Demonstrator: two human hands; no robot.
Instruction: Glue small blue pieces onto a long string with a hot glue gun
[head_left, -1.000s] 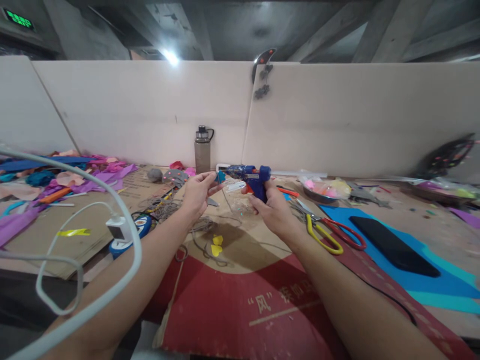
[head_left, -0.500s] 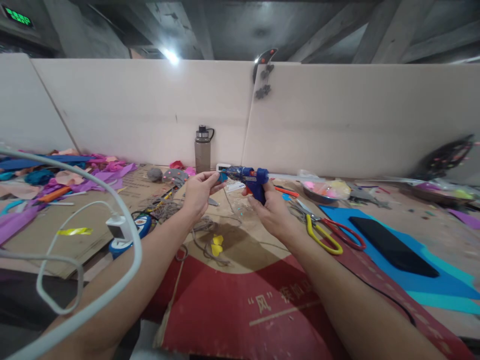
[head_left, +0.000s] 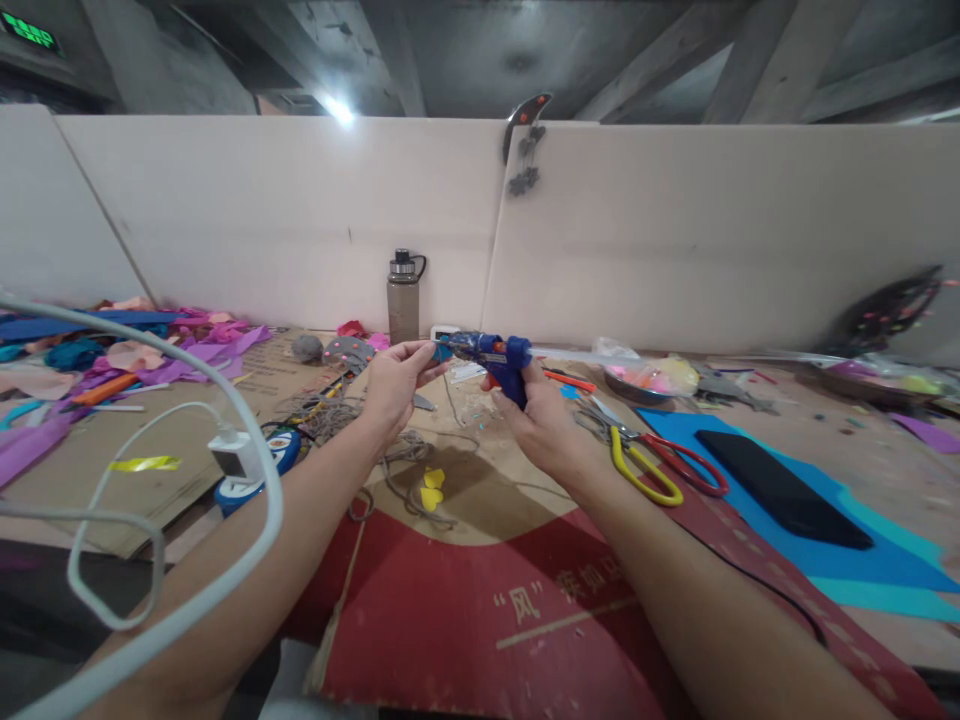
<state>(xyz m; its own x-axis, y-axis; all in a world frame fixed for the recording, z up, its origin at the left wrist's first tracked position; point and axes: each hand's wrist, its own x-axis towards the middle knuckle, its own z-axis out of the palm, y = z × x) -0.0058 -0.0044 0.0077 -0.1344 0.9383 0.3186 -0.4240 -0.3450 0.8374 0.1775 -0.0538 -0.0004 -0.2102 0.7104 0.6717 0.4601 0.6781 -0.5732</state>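
Small shift, last second: your glue gun (head_left: 496, 350) has edged left, closer to the small blue piece (head_left: 444, 353). Nozzle and piece now overlap from this view, where a sliver of gap showed before. Likely meaning: aiming is over and the tip is at its working spot. Contact itself, and whether glue is flowing, too small to tell.

Gun's place: held up above the cardboard (head_left: 491, 530), ahead of you, between your two hands. Barrel lies across your view, long axis left to right, near level. Nozzle points left, at your fingertips; grip slants down and a little right.

Your left hand (head_left: 395, 390): thumb and forefinger pinched on the piece, other fingers loosely curled. Your right hand (head_left: 541, 415): wrapped round the grip, fingers by the trigger; cannot tell if it is squeezed.

Pale strip (head_left: 577, 355) in line with the gun's rear; unclear whether loaded or just behind. Below, two yellow pieces (head_left: 432, 488) on the cardboard, beside tangled twine (head_left: 409, 448)
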